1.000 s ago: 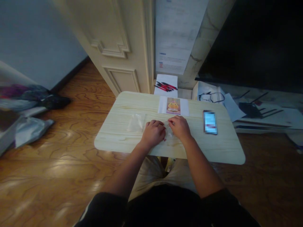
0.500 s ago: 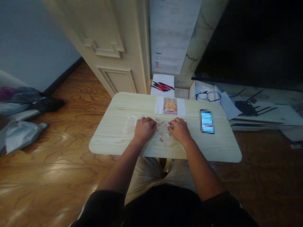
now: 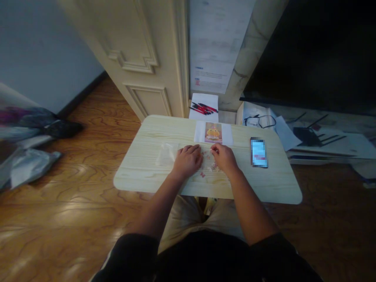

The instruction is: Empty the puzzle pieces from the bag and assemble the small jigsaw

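Both my hands rest close together on the middle of a small light wooden table [image 3: 141, 174]. My left hand [image 3: 188, 160] is curled, knuckles up, beside several small pink and white pieces [image 3: 209, 167] scattered on the tabletop. My right hand [image 3: 223, 156] is also curled, its fingertips pinched over those pieces; whether it holds one is too small to tell. A clear plastic bag [image 3: 166, 153] lies just left of my left hand. A picture card of a yellow figure on white paper [image 3: 213, 132] lies beyond the hands.
A phone [image 3: 259, 152] with a lit screen lies at the table's right. Behind the table are red and black pens on paper [image 3: 204, 108], a cream door [image 3: 138, 58], glasses [image 3: 260, 120] and papers on a low shelf. Bags [image 3: 26, 164] lie on the wooden floor at left.
My hands spread apart over the small pieces, then came back close together. The view shifted slightly; the bag, card and phone stayed put.
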Tool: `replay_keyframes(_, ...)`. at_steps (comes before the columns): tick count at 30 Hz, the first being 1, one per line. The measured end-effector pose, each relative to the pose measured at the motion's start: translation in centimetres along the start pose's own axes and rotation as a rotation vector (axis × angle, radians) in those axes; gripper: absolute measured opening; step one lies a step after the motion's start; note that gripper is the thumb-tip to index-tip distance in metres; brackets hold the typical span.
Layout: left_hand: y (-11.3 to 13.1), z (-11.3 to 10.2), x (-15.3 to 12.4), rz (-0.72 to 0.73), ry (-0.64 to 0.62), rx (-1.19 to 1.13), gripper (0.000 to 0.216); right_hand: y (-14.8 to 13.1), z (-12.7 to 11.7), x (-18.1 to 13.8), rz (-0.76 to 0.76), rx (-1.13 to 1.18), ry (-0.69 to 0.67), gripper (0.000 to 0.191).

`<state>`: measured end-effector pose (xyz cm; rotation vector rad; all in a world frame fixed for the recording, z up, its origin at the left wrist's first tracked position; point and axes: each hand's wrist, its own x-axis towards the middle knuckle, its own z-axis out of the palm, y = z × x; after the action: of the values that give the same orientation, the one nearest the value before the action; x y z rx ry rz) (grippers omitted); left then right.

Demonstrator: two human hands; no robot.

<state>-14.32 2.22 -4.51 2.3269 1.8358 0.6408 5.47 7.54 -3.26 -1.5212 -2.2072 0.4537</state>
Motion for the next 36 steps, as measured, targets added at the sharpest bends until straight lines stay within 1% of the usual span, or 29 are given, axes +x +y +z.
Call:
replay_keyframes(4,-0.3,-0.1,-0.3,0.004,-0.006,-0.003,0.033,0.3,0.6,0.1,0.046,0.023,-0.025,0.013)
replay_keyframes(8,-0.8,-0.6,-1.1,0.006,0.002,-0.01,0.028,0.6,0.3,0.2,-0.004,0.035,0.077,0.009)
replay_keyframes(10,-0.9,-0.8,-1.5,0.006,0.003,-0.003,0.027,0.7,0.0,0.3,-0.027,0.073,0.095,0.01)
replay_keyframes(13,-0.7,-1.0,-1.8,0.001,0.006,0.001,0.028,0.4,-0.1,0.6,-0.02,0.139,0.054,0.013)
replay_keyframes(15,-0.5,-1.0,-2.0,0.0,0.005,-0.005,0.028,-0.1,0.3,0.9,-0.053,0.163,0.047,0.014)
replay_keyframes(19,-0.2,-0.6,-2.3,0.002,0.002,-0.003,0.03,-1.4,1.8,1.2,-0.161,0.103,0.04,0.01)
replay_keyframes(21,-0.2,-0.5,-2.5,-0.001,0.008,0.001,0.031,-1.6,2.2,1.1,-0.178,0.07,0.013,0.009)
replay_keyframes(24,-0.2,-0.3,-2.6,-0.003,0.018,0.001,0.031,-1.1,1.9,0.5,-0.138,0.055,0.02,0.014)
replay_keyframes(27,-0.2,-0.2,-2.6,-0.005,0.021,0.003,0.031,-0.3,1.1,0.1,-0.018,-0.047,0.045,0.022)
replay_keyframes(30,0.0,0.0,-2.5,-0.01,0.024,0.01,0.034,0.0,0.6,0.0,0.088,-0.169,0.023,0.024)
replay_keyframes(34,0.3,0.0,-2.4,0.012,0.014,0.014,0.034,-0.3,0.9,0.1,0.114,-0.198,-0.049,0.021)
replay_keyframes(36,0.4,-0.1,-2.5,0.022,0.015,0.015,0.033,-0.5,0.9,0.1,0.109,-0.184,-0.054,0.02)
